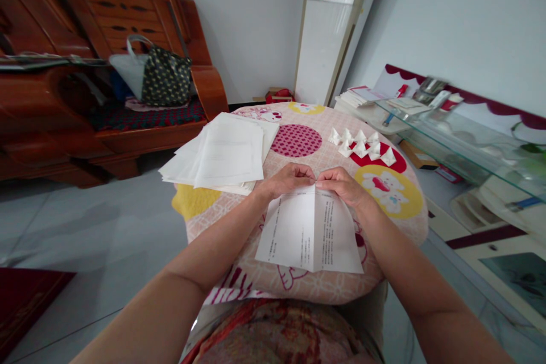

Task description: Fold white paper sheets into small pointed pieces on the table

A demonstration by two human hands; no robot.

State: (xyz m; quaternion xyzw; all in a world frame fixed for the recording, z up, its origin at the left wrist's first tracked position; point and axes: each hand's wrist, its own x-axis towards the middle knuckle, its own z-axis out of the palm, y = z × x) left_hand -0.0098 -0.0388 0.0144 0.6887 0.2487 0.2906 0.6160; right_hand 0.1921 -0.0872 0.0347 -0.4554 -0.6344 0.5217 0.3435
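Observation:
A printed sheet of paper (313,233) with a crease down its middle lies in front of me on the round table. My left hand (294,177) pinches its far edge just left of the crease. On the other side of the crease, my right hand (340,183) pinches the same edge, and the fingertips of both hands almost meet. To the left, a loose stack of paper sheets (230,151) spreads over the table. Several small folded paper pieces with pointed tops (360,149) stand in rows beyond my right hand.
A patterned cloth (392,190) covers the table. At the right is a glass shelf (473,136) with cups and papers. A wooden bench (140,142) holding a patterned bag (166,77) stands at the back left. A tall white cabinet-like unit (326,34) stands behind.

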